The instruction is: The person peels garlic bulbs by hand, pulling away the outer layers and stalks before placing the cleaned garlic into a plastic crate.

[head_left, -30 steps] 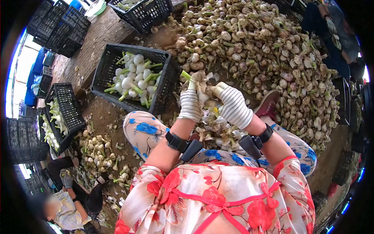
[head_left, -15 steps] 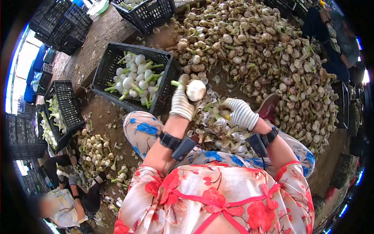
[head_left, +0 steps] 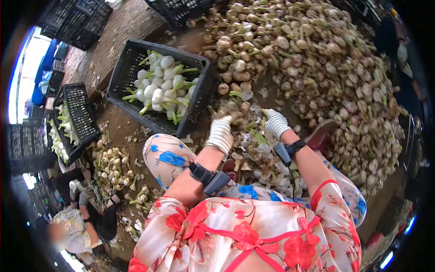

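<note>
Littered soil (head_left: pixel 118 121), probably a garlic bulb (head_left: pixel 232 113) at the tip of the pinching left grip (head_left: pixel 221 133).

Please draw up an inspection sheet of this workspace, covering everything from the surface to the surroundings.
Surface: brown ground, strewn with scraps.
Job's things: large pile of brownish garlic; white bulbs with green stems inside the black crate.
Clutter: loose skins between the knees; smaller garlic heap to the left.
Hands: both in striped gloves; left hand at a blurred brownish clump, right hand near the skins, grip unclear.
Cables: nothing clearly seen; a device is strapped to each wrist.
Surroundings: seated co-worker at lower left; stacked crates at upper left.
</note>
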### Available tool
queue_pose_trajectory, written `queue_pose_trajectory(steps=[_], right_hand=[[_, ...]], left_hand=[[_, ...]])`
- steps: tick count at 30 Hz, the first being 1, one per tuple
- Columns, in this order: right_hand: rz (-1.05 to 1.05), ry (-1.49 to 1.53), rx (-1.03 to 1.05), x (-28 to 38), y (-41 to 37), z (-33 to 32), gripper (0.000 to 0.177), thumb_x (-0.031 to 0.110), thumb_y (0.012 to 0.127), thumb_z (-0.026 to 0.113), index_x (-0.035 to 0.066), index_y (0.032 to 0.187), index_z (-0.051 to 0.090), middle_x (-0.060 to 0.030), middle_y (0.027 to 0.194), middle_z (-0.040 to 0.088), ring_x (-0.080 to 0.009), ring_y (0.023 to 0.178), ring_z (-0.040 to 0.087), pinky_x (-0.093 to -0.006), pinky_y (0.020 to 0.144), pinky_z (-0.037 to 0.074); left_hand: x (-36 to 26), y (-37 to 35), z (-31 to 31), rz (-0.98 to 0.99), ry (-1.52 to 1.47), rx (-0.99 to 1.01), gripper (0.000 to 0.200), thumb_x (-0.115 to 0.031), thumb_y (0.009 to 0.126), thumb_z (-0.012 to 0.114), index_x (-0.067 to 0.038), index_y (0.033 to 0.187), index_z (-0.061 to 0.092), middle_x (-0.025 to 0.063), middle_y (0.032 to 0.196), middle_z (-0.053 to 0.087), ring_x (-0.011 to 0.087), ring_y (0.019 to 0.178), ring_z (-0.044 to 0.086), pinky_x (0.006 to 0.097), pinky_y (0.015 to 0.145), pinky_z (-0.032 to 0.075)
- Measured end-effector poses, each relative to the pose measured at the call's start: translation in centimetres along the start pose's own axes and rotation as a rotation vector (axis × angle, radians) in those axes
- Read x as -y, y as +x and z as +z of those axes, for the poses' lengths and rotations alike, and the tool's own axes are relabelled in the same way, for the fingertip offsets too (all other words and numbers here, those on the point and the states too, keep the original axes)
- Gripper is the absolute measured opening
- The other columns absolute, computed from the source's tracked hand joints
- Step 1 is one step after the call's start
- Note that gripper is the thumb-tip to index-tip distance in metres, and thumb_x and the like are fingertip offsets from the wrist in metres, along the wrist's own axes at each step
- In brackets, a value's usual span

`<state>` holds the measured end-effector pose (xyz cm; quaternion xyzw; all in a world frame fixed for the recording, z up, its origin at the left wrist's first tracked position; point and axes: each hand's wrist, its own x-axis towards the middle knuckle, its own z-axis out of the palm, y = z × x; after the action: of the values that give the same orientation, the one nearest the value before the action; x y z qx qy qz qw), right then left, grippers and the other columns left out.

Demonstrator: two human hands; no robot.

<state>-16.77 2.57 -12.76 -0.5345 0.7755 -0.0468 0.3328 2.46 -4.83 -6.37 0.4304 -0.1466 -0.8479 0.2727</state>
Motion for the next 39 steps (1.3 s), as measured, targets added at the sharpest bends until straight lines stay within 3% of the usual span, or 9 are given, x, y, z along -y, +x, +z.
queue_pose_trajectory(steps=[11,20,25,28,30,31,33,35,39], right_hand=[[-0.064,-0.052,0.061,2.5,9.0,5.1,0.055,0.004,0.069,0.057,0.01,0.122,0.045,-0.0193,0.124,0.043,-0.0355,0.102,0.05,-0.0363,0.085,0.044],[0.042,1.714,0.043,5.2,-0.1,1.4,0.038,0.031,0.083,0.059,0.003,0.108,0.053,-0.0063,0.09,0.06,-0.0137,0.073,0.058,-0.0238,0.062,0.048],[0.033,1.515,0.121,6.2,-3.5,-3.6,0.033,0.031,0.084,0.058,0.003,0.1,0.056,-0.0014,0.084,0.06,-0.0084,0.066,0.057,-0.0218,0.058,0.047],[-0.064,1.373,0.059,6.2,-5.4,-4.5,0.027,0.026,0.083,0.06,0.003,0.097,0.057,-0.0006,0.083,0.06,-0.0085,0.069,0.057,-0.0221,0.056,0.047],[-0.078,1.343,-0.01,6.8,-6.9,-5.0,0.024,0.024,0.084,0.06,0.003,0.096,0.058,-0.0005,0.084,0.06,-0.0076,0.071,0.055,-0.0215,0.06,0.046],[-0.082,1.322,-0.072,7.2,-7.6,-5.1,0.022,0.021,0.084,0.059,0.002,0.095,0.059,-0.0003,0.084,0.059,-0.0067,0.073,0.053,-0.0208,0.064,0.044],[-0.183,1.248,-0.238,7.8,-8.6,-4.6,0.02,0.014,0.084,0.058,0.0,0.098,0.058,-0.0002,0.087,0.059,-0.0061,0.08,0.05,-0.0212,0.072,0.042],[-0.222,1.149,-0.325,7.8,-9.4,-5.0,0.02,0.014,0.085,0.058,0.0,0.099,0.058,-0.0004,0.088,0.059,-0.007,0.08,0.051,-0.0218,0.072,0.043],[-0.186,1.339,-0.304,8.1,-10.9,-6.7,0.033,0.028,0.084,0.059,-0.001,0.098,0.058,-0.0019,0.087,0.06,-0.007,0.077,0.052,-0.0215,0.068,0.044]], left_hand=[[1.3,2.5,-0.7,-0.1,0.231,-0.191,0.022,-0.016,0.074,0.064,-0.003,0.091,0.063,0.0045,0.08,0.063,0.0158,0.066,0.057,0.0295,0.06,0.046],[2.0,3.2,-0.1,0.292,0.401,-0.12,0.031,-0.02,0.088,0.051,-0.004,0.114,0.048,0.0053,0.1,0.057,0.0113,0.087,0.053,0.0239,0.078,0.045],[2.4,-0.2,2.6,0.401,0.019,0.289,0.038,-0.01,0.091,0.044,-0.005,0.127,0.032,0.009,0.097,0.058,0.0126,0.082,0.057,0.0214,0.074,0.048],[3.7,-0.4,2.0,0.501,0.068,0.295,0.033,-0.009,0.086,0.052,-0.002,0.117,0.044,0.0079,0.104,0.055,0.0136,0.088,0.056,0.0246,0.074,0.049],[3.0,-1.0,2.2,0.286,-0.06,0.345,0.03,-0.014,0.086,0.055,-0.002,0.112,0.05,0.0074,0.097,0.058,0.0133,0.082,0.058,0.023,0.071,0.049],[3.2,-0.8,3.4,0.178,0.106,0.1,0.031,-0.034,0.088,0.052,-0.004,0.088,0.06,-0.0022,0.063,0.052,0.0041,0.054,0.042,0.0201,0.049,0.034],[1.7,-1.7,3.0,-0.042,-0.147,0.349,0.034,-0.035,0.085,0.055,-0.001,0.082,0.058,0.0002,0.065,0.053,0.0075,0.055,0.048,0.0197,0.05,0.04],[1.0,-3.0,4.4,-0.001,-0.023,0.329,0.045,-0.05,0.082,0.053,-0.006,0.072,0.054,-0.0034,0.056,0.046,0.0076,0.047,0.038,0.0216,0.044,0.031],[0.4,-5.7,6.6,0.026,0.225,0.195,0.05,-0.06,0.077,0.051,-0.01,0.08,0.058,-0.0009,0.064,0.055,0.011,0.052,0.051,0.0239,0.044,0.041]])
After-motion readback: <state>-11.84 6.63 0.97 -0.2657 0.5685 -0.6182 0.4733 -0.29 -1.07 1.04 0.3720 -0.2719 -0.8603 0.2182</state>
